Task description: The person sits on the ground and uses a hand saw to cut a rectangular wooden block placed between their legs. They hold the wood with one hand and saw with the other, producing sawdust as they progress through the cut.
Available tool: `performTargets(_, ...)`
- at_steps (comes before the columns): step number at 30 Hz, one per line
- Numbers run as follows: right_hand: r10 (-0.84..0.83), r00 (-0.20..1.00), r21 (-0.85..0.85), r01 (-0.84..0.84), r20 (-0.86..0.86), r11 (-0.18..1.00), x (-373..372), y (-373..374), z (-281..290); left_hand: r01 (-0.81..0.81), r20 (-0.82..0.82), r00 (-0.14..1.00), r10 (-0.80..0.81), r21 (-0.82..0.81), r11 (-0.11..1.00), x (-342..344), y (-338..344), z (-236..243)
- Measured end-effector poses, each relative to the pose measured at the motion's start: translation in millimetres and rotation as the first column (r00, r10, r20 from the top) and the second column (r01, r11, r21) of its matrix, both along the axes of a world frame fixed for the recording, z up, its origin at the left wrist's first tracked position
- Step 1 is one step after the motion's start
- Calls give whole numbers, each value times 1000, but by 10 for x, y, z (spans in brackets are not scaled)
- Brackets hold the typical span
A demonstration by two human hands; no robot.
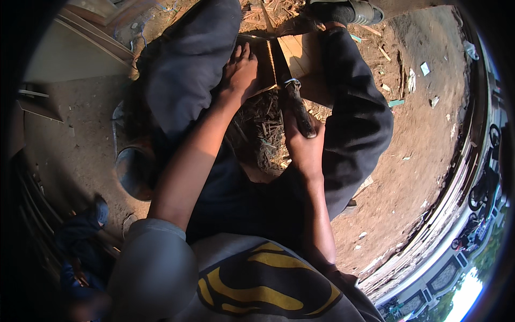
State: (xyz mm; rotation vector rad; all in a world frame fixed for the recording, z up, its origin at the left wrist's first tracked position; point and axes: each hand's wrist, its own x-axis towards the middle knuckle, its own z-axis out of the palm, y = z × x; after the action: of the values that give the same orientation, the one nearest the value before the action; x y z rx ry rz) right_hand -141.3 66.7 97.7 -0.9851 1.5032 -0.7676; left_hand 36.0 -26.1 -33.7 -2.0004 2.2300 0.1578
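Note:
My right hand (pixel 306 145) is closed around the dark, worn handle (pixel 299 107) of a handsaw, which has a pale binding where the blade starts. Its dark blade (pixel 280 63) points away from me, lying along a wooden board between my legs. The board's right part (pixel 298 52) is sunlit and pale; the left part is in shade. On that shaded part my left hand (pixel 244 70) lies flat, fingers spread, close to the left of the blade. A bright, jagged line runs beside the blade. Exactly how deep the blade sits in the wood I cannot tell.
My bent legs flank the board. Wood shavings and scraps (pixel 263 126) cover the ground beneath it. A round dark container (pixel 134 170) stands left of my leg, and large panels (pixel 75 53) lie at the upper left. Another person's leg (pixel 80 225) shows at the lower left.

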Motion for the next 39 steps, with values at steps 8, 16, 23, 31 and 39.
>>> performTargets(8, 9, 998, -10, -10, -58, 1000, -151, 580, 311, -174, -174, 973, 151, -125, 977, -102, 32, 130)
performTargets(16, -27, 1000, 52, 26, 8, 998, -181, 340, 153, -142, -128, 983, 131, -79, 987, -150, 31, 153)
performTargets(23, -29, 999, -21, 28, -44, 999, 29, 256, 137, -66, -13, 998, 66, -18, 998, -65, -14, 162)
performTargets(31, -12, 999, -36, 10, -49, 999, -200, 661, 297, -198, -96, 978, 183, -181, 963, -128, 27, 99)
performTargets(39, 10, 999, -2, -11, -42, 1000, 49, -165, 11, -126, -101, 988, 115, -105, 986, -66, 23, 129)
